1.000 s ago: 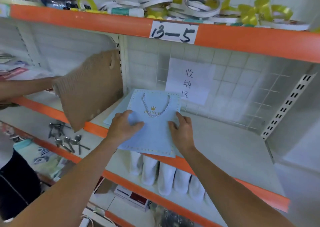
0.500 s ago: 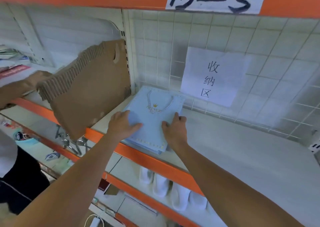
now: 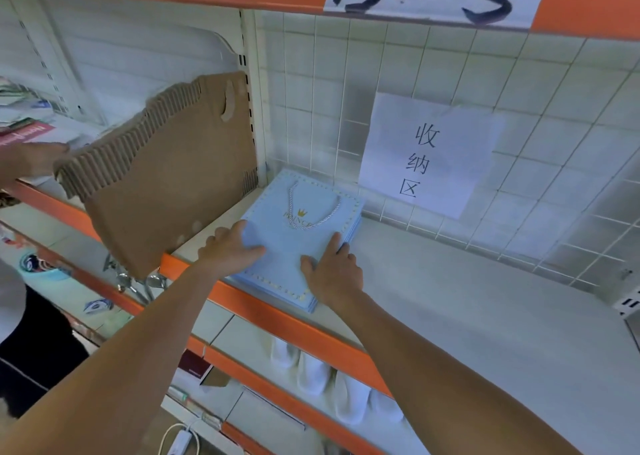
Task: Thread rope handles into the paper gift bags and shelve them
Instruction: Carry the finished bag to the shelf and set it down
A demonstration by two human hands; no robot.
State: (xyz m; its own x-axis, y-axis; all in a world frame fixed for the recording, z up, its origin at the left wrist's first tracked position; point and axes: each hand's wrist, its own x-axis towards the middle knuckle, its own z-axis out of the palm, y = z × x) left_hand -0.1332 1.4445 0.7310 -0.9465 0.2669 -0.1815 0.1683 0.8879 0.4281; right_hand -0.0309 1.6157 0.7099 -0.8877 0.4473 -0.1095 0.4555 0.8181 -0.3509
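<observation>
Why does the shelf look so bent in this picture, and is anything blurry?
Head view: the wide-angle lens bows the orange shelf edge and the wire grid. Light is soft and bluish, with no hard glare. The gift bags under the left hand and right hand look fairly sharp; the frame's edges smear, and the cardboard is slightly soft.

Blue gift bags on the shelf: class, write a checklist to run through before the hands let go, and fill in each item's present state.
1. Blue gift bags lie flat on the shelf: ok.
2. Rope handle threaded on the top bag: ok.
3. Lower bags' handles: cannot tell.
4. Stack edges flush: not ok, slightly fanned.
5. Left hand and right hand steady the stack: ok.
6. Cardboard sheet clear of the stack: ok.
</observation>
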